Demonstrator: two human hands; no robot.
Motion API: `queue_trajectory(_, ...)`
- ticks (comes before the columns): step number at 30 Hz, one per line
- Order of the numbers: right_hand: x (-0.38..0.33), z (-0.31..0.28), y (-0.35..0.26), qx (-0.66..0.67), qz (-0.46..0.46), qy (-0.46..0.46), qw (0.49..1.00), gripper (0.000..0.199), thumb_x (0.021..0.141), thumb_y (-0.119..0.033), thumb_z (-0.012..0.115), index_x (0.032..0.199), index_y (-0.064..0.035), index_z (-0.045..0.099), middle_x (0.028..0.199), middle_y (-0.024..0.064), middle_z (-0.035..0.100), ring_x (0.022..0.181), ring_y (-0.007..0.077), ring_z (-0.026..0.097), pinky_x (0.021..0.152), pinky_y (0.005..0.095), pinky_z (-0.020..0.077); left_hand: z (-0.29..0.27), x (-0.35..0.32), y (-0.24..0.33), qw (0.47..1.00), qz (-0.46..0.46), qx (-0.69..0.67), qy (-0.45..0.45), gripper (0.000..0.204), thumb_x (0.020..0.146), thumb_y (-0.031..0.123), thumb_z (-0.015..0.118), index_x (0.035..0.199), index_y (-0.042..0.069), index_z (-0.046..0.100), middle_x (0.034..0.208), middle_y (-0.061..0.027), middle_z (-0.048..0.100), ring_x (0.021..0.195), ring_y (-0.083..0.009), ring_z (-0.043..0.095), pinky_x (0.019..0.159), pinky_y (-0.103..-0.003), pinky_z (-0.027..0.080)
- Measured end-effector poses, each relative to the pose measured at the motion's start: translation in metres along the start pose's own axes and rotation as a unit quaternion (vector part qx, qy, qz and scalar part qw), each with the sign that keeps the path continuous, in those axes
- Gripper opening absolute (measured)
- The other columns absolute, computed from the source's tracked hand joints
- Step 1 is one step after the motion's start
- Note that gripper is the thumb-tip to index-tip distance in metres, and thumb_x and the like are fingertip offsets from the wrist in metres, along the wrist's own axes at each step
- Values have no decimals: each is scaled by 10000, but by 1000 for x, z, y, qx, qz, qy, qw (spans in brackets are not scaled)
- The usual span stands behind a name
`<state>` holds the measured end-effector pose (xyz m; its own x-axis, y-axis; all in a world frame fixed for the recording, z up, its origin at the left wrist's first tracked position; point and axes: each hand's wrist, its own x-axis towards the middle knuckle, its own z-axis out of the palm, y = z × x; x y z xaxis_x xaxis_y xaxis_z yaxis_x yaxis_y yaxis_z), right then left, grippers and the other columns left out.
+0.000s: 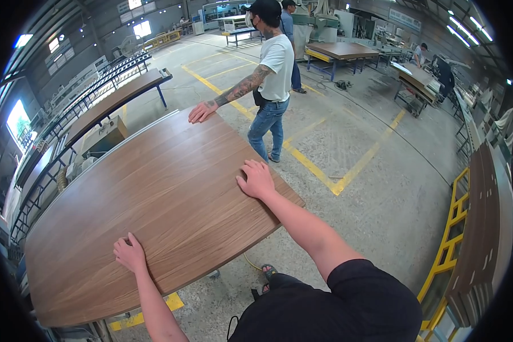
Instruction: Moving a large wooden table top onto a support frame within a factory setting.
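Both hands press flat, fingers spread, on the wooden tabletop (154, 199): the left hand (130, 254) at its 6 o'clock edge, the right hand (257, 179) near 3 o'clock. Another person's hand (202, 112) rests open on its far edge, toward 12 o'clock.

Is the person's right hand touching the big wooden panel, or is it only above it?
Touching. The head view shows the right hand lying flat, fingers spread, on the wooden panel near its right edge, with no gap visible beneath it.
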<state>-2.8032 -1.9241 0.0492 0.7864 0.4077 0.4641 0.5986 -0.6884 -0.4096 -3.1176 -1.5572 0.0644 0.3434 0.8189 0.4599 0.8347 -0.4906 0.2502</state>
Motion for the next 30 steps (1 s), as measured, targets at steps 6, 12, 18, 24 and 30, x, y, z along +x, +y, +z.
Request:
queue_trajectory(6,0,-3,-4,-6,11,-13,1000,451,921,-388,669,1226,-56,685,1433,149,592,1406,317,476,1203,493,301,0,0,-2,1000,-2,3,-2,389,1015,460,562,1025,83,658,1127,-89,631,1109,-323,571,948,-494,428)
queue_trajectory(12,0,-4,-3,-10,13,-14,1000,445,925,-388,667,1220,-55,685,1436,150,587,1405,320,475,1206,488,300,1,0,2,1000,-5,4,-12,405,1020,473,552,1036,83,662,1144,-88,634,1122,-326,571,954,-496,425)
queue_trajectory(18,0,-2,-1,-8,8,-5,1000,434,930,-384,663,1219,-60,685,1434,153,587,1406,322,474,1206,487,300,4,1,-1,1000,-9,6,-11,412,1023,481,544,1039,87,663,1155,-90,635,1135,-327,568,955,-502,425)
queue_trajectory(24,-1,-2,0,-6,11,-9,1000,432,933,-384,658,1217,-60,685,1438,155,584,1409,326,470,1210,493,292,3,0,2,1000,-7,9,-18,419,1029,484,531,1054,88,666,1173,-94,631,1153,-331,563,963,-506,425)
queue_trajectory(30,-1,-4,-1,-7,15,-17,1000,446,935,-391,649,1229,-57,676,1455,158,571,1419,323,460,1214,493,287,2,1,1,999,-10,27,-27,435,1036,498,514,1067,92,667,1187,-104,624,1173,-334,560,973,-514,429)
